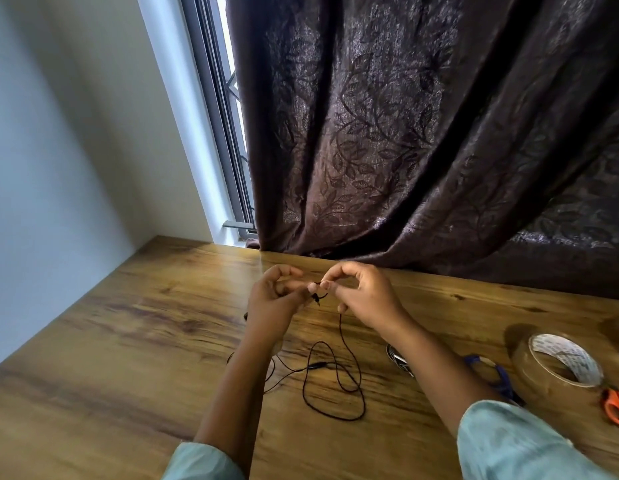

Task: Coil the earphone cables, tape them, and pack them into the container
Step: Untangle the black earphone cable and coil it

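Wooden table (110, 358) — thin black earphone cable (316, 366), loosely looped, its end pinched between left hand (271, 306) and right hand (367, 296).

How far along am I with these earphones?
Early. The left hand and right hand pinch one end of the black cable; most of it lies loose on the table. The tape roll sits untouched. Coiling, taping and packing remain; no container in view.
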